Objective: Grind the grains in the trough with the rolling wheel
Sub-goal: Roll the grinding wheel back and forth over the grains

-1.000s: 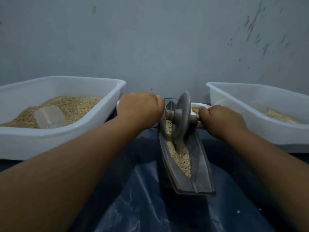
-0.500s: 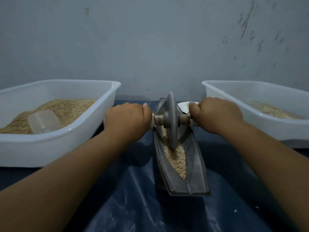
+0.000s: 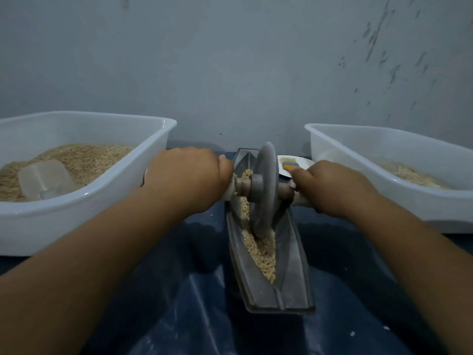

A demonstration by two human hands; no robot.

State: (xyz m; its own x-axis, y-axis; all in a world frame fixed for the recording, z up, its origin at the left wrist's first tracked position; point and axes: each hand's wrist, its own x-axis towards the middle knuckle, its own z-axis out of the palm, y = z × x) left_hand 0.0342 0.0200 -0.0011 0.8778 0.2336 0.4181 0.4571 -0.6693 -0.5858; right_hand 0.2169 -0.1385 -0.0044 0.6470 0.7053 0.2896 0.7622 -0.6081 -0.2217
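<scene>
Closest in, the trough [image 3: 289,278] runs from 6 toward 12 on the blue worktop [image 3: 179,303], grains [image 3: 261,252] piled along its groove. Mid-trough the wheel [image 3: 265,190] stands in them, left hand [image 3: 186,180] at 9 and right hand [image 3: 332,188] at 3, fingers wrapped round its axle. Farther out, tubs at 10 [image 3: 84,201] and 2 [image 3: 409,196].

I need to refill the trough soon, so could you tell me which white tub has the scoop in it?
The left tub: a clear scoop lies on its heaped grain. The right tub holds less.
</scene>
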